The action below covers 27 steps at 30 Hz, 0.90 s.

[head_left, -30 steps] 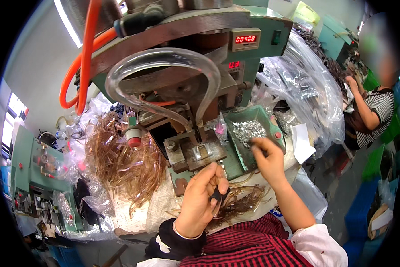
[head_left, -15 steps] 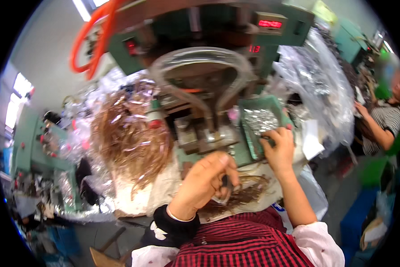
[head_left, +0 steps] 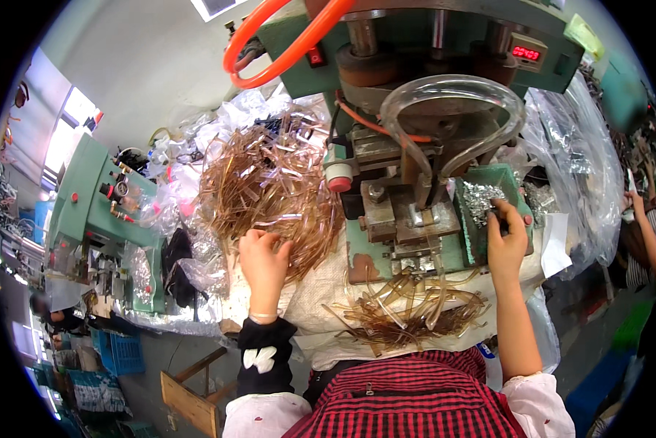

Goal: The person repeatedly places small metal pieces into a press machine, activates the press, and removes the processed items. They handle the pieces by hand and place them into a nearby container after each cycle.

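At the green press (head_left: pixel 445 120), two hands are out by two piles.
The left hand (head_left: pixel 264 263) is half open, with a gap by the thumb, at the near edge of the brown strips (head_left: pixel 269 175); I see nothing in it. The right hand (head_left: pixel 509 237) has bent fingers at the shiny metal bits (head_left: pixel 481 201) in the green tray (head_left: pixel 500 175); I can't tell if it pinches any. This looks like picking up, and the next move seems to need a light pinch.
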Each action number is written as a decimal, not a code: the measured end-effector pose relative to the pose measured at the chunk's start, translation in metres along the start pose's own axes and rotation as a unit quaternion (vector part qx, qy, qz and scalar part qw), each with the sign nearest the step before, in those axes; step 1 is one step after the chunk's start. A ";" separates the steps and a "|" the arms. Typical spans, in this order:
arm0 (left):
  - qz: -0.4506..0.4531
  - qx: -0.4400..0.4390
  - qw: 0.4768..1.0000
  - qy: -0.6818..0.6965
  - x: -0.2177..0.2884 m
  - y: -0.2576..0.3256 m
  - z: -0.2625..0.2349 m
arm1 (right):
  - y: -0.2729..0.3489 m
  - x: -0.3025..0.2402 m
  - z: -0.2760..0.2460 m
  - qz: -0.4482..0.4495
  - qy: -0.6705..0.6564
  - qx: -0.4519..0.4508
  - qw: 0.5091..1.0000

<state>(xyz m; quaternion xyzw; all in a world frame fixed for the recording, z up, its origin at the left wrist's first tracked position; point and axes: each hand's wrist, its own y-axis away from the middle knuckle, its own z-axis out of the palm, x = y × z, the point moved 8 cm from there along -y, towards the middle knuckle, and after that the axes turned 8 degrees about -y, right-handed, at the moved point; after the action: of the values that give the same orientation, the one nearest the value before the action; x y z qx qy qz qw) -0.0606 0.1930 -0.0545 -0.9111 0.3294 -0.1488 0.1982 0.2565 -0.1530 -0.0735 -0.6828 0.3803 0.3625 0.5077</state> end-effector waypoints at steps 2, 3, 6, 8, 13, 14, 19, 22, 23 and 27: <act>-0.054 -0.069 0.988 0.125 -0.010 0.000 0.044 | 0.001 -0.011 -0.007 -0.037 0.013 0.003 0.999; -0.043 -0.034 0.993 0.105 -0.009 0.000 0.043 | 0.002 -0.010 -0.013 -0.023 -0.001 0.012 1.000; -0.005 0.097 0.978 0.182 0.011 -0.010 0.013 | 0.011 -0.008 -0.036 0.009 -0.021 0.024 0.999; -0.100 0.138 0.903 0.394 0.010 -0.016 0.005 | 0.018 -0.016 -0.032 0.075 -0.114 0.007 0.991; -0.148 -0.109 0.798 0.573 0.035 -0.039 0.017 | -0.002 -0.124 0.023 -0.088 -0.119 -0.114 0.982; -0.133 -0.136 0.770 0.609 0.046 -0.038 0.020 | -0.004 -0.136 0.035 -0.115 -0.130 -0.117 0.978; -0.173 -0.090 0.839 0.507 0.061 0.002 -0.004 | 0.010 -0.104 0.076 0.061 -0.339 -0.079 0.935; -0.138 -0.013 0.828 0.543 0.096 0.007 -0.069 | 0.010 -0.107 0.074 0.086 -0.345 -0.099 0.929; -0.086 -0.009 0.859 0.504 0.111 0.001 -0.095 | 0.011 -0.111 0.078 0.110 -0.382 -0.112 0.911; 0.111 0.167 0.866 0.458 0.158 0.003 -0.146 | 0.021 -0.123 0.081 0.184 -0.417 -0.139 0.879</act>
<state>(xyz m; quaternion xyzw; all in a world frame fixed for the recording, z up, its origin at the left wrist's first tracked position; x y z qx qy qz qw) -0.0035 0.0484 0.0945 -0.6511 0.4521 -0.5795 0.1897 0.1739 -0.0599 0.0084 -0.4498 0.1977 0.7496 0.4435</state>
